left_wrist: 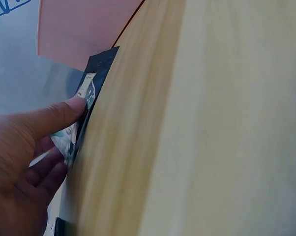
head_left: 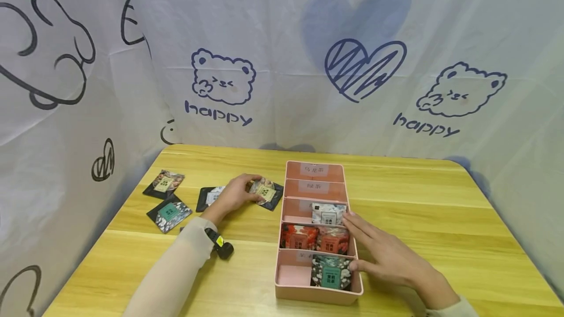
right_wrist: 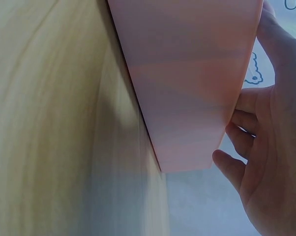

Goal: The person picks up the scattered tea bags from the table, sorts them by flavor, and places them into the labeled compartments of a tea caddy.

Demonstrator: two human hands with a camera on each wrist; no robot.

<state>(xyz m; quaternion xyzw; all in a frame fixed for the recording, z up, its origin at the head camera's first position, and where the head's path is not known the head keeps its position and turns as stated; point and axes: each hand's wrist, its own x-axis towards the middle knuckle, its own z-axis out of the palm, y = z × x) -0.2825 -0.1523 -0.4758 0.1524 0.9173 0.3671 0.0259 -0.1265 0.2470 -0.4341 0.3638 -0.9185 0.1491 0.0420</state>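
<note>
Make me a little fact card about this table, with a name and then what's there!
Table: yellow, wood-patterned
Pink box: five compartments in a row
Middle compartment: white packet
Next one nearer: two red packets
Nearest compartment: green packet
Left hand: pinches a yellow-labelled packet
Right hand: touches the box's right rim
Loose packets, left side: another with a yellow label, one with a green label, one with a white label, partly hidden
Backdrop: white cloth with bears, hearts and "happy"
</note>
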